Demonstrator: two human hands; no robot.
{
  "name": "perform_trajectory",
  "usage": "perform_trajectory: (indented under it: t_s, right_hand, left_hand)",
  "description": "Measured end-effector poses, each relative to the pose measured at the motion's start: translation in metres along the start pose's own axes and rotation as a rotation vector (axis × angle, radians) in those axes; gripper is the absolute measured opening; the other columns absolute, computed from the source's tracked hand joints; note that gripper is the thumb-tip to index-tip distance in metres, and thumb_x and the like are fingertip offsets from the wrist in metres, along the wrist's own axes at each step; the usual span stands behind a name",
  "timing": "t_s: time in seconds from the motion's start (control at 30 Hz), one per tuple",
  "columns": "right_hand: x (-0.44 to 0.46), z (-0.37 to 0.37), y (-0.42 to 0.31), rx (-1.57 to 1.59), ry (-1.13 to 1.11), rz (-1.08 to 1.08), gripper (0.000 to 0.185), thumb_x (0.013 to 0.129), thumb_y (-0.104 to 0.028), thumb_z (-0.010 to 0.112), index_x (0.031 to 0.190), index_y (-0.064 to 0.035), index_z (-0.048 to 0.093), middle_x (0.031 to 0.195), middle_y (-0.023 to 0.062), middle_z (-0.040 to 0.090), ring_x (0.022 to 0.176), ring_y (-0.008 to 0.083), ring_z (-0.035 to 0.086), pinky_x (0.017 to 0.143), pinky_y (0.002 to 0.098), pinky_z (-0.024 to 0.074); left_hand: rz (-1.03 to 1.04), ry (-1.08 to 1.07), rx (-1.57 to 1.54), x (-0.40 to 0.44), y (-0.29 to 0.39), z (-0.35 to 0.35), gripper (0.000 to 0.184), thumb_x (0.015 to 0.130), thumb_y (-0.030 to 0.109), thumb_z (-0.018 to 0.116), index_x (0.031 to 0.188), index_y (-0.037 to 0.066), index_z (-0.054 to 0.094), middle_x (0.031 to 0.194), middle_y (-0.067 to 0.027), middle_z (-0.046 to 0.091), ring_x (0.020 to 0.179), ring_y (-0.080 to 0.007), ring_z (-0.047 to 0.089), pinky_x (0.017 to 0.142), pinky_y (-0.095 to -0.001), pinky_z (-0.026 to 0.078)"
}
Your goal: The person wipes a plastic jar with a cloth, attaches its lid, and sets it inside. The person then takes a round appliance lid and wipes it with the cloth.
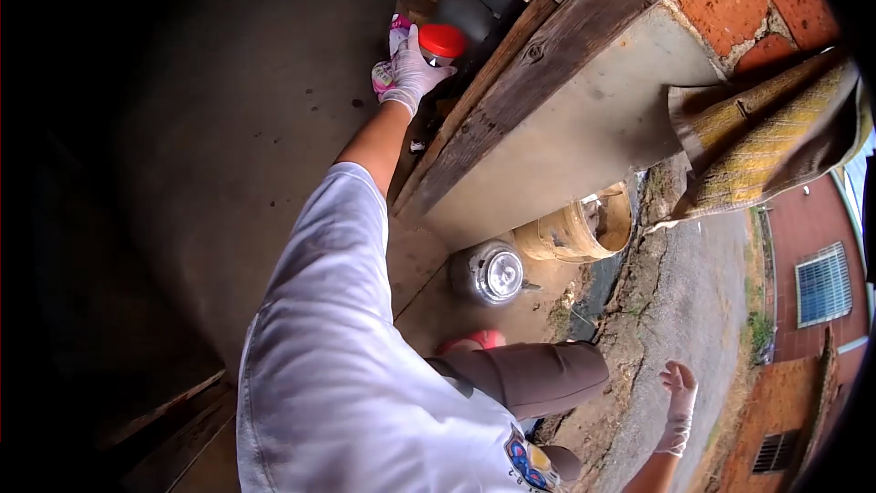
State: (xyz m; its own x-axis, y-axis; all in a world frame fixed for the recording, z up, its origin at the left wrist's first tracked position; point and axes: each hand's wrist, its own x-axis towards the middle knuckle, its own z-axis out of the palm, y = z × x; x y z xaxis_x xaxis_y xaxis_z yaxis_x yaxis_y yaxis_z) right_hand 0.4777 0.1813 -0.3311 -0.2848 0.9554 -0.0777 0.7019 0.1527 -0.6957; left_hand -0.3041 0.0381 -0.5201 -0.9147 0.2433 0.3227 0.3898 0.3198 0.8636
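Observation:
My left hand (416, 71), in a thin white glove, stretches into the dim room with its fingers closed around a jar with a red lid (442, 39). The jar's lower part is mostly hidden by the hand. Just beside it stand a pink and white package (399, 29) and another pink-patterned item (382, 78), close to the wrist. Off to the lower right, my right hand (679, 402), also gloved, hangs in the air with its fingers loosely apart and nothing in them.
A weathered wooden door post (538, 55) runs diagonally near my left arm. On the ground are a shiny round metal container (493, 272) and a worn yellowish bucket (552, 236). A yellow-brown towel (757, 151) hangs by the brick wall (744, 9). A road (703, 283) lies outside.

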Motion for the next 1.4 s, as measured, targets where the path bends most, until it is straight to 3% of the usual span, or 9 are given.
perform_trajectory:
  t_s: [0.2,0.37,0.7,0.83,0.87,1.0,1.1,1.27,1.4]
  right_hand:
    - [-0.018,-0.010,0.005,-0.017,0.006,0.026,0.025,0.093,-0.025,0.065,0.109,-0.0069,0.069,0.098,0.0022,0.072,0.078,0.0118,0.068,0.066,0.0248,0.0479]
    - [-0.029,-0.007,0.010,0.003,-0.006,0.046,0.024,0.093,-0.024,0.066,0.110,-0.0067,0.069,0.099,0.0028,0.072,0.078,0.0119,0.068,0.066,0.0246,0.0483]
    - [-0.041,-0.010,0.001,0.069,0.011,-0.018,0.023,0.094,-0.021,0.065,0.110,-0.0061,0.069,0.099,0.0024,0.072,0.078,0.0106,0.067,0.067,0.0239,0.0482]
    - [-0.053,-0.039,0.029,0.065,0.088,-0.011,0.027,0.093,-0.022,0.066,0.114,-0.0061,0.067,0.103,0.0012,0.071,0.081,0.0089,0.065,0.071,0.0241,0.0475]
    - [-0.062,-0.050,0.038,0.030,0.098,-0.005,0.030,0.093,-0.023,0.066,0.117,-0.0059,0.066,0.107,0.0017,0.070,0.084,0.0096,0.065,0.073,0.0246,0.0477]
    - [-0.120,-0.101,0.095,0.035,0.297,-0.035,0.043,0.089,-0.005,0.049,0.131,-0.0079,0.056,0.122,0.0067,0.062,0.098,0.0137,0.063,0.081,0.0276,0.0487]
    - [-0.196,-0.136,0.131,0.220,0.489,0.079,0.045,0.078,0.003,0.042,0.118,-0.0027,0.063,0.100,0.0046,0.064,0.085,0.0118,0.061,0.077,0.0231,0.0464]
    - [-0.323,-0.152,0.230,0.548,0.862,0.344,0.033,0.080,0.007,0.044,0.102,0.0012,0.068,0.067,-0.0038,0.052,0.051,0.0056,0.039,0.048,0.0207,0.0334]
    - [-0.391,-0.087,0.280,0.702,1.134,0.519,0.027,0.082,0.007,0.047,0.096,-0.0010,0.067,0.067,-0.0012,0.059,0.052,0.0078,0.049,0.049,0.0214,0.0397]
  left_hand:
    - [0.187,0.115,0.167,0.016,-0.036,0.040,0.125,0.051,0.040,0.092,0.148,0.001,0.023,0.130,-0.0205,0.051,0.123,-0.0340,0.048,0.107,-0.0410,0.036]
    - [0.103,-0.092,0.042,0.013,-0.038,0.042,0.131,0.056,0.036,0.090,0.152,0.003,0.007,0.153,-0.0246,0.020,0.143,-0.0378,0.020,0.117,-0.0415,0.020]
    - [-0.047,-0.275,-0.159,0.007,-0.047,0.014,0.135,0.058,0.033,0.090,0.153,0.009,-0.002,0.154,-0.0231,0.017,0.143,-0.0361,0.019,0.117,-0.0393,0.022]
    - [-0.277,0.025,-0.304,-0.013,-0.059,-0.005,0.055,0.077,0.004,0.069,0.128,-0.004,0.051,0.110,-0.0124,0.066,0.100,-0.0221,0.062,0.090,-0.0277,0.047]
    - [-0.053,0.149,-0.436,-0.007,-0.128,0.014,0.031,0.079,-0.001,0.061,0.110,-0.002,0.061,0.097,-0.0092,0.068,0.088,-0.0201,0.063,0.082,-0.0296,0.049]
    - [-0.423,-0.195,-0.407,-0.091,-0.188,-0.034,0.017,0.072,-0.003,0.053,0.067,0.008,0.065,0.055,-0.0037,0.057,0.039,-0.0124,0.048,0.035,-0.0244,0.036]
    - [-0.836,-0.780,0.043,-0.153,-0.318,-0.013,0.024,0.069,0.009,0.045,0.050,0.016,0.031,0.043,-0.0026,0.032,0.032,-0.0205,0.033,0.034,-0.0357,0.030]
    - [-0.743,-1.170,-0.001,-0.380,-0.112,-0.015,0.009,0.069,0.007,0.045,0.061,0.012,0.047,0.051,-0.0018,0.039,0.042,-0.0161,0.035,0.041,-0.0307,0.028]
    - [-0.521,-1.482,-0.308,-0.413,0.022,0.050,0.010,0.072,0.006,0.044,0.065,0.011,0.049,0.056,-0.0006,0.040,0.049,-0.0133,0.038,0.047,-0.0275,0.029]
